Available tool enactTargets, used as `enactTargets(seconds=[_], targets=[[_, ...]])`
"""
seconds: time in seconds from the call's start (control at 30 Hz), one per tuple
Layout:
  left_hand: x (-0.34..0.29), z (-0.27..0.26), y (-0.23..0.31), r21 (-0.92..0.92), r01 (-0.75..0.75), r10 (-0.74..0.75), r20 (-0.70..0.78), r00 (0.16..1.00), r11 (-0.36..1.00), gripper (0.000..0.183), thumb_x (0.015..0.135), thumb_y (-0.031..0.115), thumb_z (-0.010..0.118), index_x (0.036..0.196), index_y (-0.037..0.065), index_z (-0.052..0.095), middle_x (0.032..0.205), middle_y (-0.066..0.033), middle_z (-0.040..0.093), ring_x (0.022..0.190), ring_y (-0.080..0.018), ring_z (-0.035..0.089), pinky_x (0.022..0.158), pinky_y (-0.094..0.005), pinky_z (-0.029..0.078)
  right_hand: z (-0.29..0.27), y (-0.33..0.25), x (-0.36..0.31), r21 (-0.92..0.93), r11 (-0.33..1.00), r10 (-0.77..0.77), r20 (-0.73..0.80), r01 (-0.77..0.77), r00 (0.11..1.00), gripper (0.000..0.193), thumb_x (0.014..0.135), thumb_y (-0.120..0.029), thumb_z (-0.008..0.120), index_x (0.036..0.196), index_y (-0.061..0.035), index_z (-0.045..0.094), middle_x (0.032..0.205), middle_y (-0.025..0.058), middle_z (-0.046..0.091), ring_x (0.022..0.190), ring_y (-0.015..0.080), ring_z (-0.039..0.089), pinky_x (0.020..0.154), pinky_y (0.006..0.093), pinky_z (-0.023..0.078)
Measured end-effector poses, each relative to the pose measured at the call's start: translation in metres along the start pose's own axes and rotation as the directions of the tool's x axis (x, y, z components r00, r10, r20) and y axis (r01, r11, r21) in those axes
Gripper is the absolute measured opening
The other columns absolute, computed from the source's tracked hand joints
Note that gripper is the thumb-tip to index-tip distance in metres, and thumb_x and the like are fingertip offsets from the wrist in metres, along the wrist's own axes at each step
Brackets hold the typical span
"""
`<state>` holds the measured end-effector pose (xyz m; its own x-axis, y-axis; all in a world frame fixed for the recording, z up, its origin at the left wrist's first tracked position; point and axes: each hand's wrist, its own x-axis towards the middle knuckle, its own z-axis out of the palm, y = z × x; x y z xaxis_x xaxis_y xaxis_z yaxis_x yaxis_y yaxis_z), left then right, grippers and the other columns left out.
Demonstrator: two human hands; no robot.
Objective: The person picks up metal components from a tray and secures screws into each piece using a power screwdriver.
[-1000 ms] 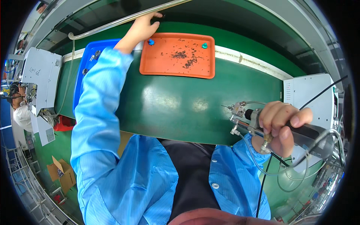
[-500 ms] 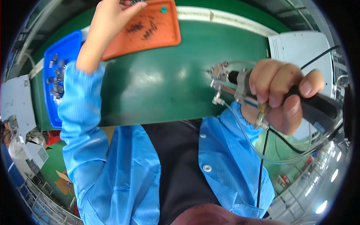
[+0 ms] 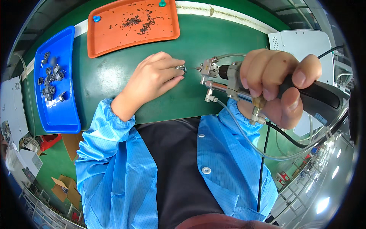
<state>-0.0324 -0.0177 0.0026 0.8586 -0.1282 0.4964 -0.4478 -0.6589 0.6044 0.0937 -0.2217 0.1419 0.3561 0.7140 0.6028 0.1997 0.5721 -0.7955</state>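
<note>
My left hand is over the middle of the green bench, its fingers closed on a small round metal part. Most of that part is hidden by the fingertips. In my right hand is a black-handled power screwdriver, held level with fingers wrapped round its body. Its metal nose points left at the part, with a thin tip a short gap away from it. Clear air hose and black cable trail from the tool.
A blue tray with several dark round parts stands at the left. The orange tray at the back holds many tiny dark pieces and two small coloured knobs. A pale equipment case sits at the right. An open cardboard box is on the floor.
My left hand has come back from above the orange tray to the bench middle, bringing the metal part before the screwdriver's tip. My right hand has shifted slightly left with the tool.
</note>
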Motion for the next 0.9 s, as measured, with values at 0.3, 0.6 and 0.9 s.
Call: enactTargets(seconds=[0.3, 0.6, 0.9], targets=[[-0.004, -0.001, -0.004, 0.019, 0.054, -0.054, 0.005, 0.999, 0.998, 0.016, 0.075, 0.007, 0.081, 0.091, 0.002, 0.076, 0.106, -0.0085, 0.075, 0.089, -0.0266, 0.066, 0.077, -0.0371, 0.057, -0.003, 0.012, 0.006, 0.021, 0.999, 0.029, 0.071, -0.030, 0.997, 0.025, 0.098, -0.022, 0.061, 0.116, -0.0145, 0.046, 0.073, 0.0028, 0.053, 0.058, 0.0164, 0.053, 0.057, 0.0346, 0.044], [0.002, -0.004, 0.000, 0.010, 0.061, -0.061, 0.022, 0.998, 0.998, 0.013, 0.077, 0.005, 0.079, 0.088, 0.000, 0.075, 0.105, -0.0091, 0.074, 0.089, -0.0275, 0.066, 0.076, -0.0376, 0.057, 0.002, 0.016, 0.008, -0.029, 0.999, 0.031, 0.067, -0.029, 0.997, 0.026, 0.099, -0.022, 0.061, 0.119, -0.0146, 0.046, 0.073, 0.0034, 0.053, 0.058, 0.0164, 0.053, 0.056, 0.0352, 0.044], [-0.001, -0.003, -0.003, -0.012, 0.065, -0.065, 0.011, 0.998, 0.998, 0.013, 0.077, 0.006, 0.079, 0.088, 0.000, 0.075, 0.105, -0.0090, 0.074, 0.090, -0.0278, 0.065, 0.077, -0.0380, 0.056, 0.007, 0.019, 0.007, -0.034, 0.999, 0.041, 0.078, -0.038, 0.996, 0.025, 0.099, -0.021, 0.061, 0.117, -0.0141, 0.045, 0.074, 0.0041, 0.053, 0.059, 0.0167, 0.052, 0.057, 0.0347, 0.044]])
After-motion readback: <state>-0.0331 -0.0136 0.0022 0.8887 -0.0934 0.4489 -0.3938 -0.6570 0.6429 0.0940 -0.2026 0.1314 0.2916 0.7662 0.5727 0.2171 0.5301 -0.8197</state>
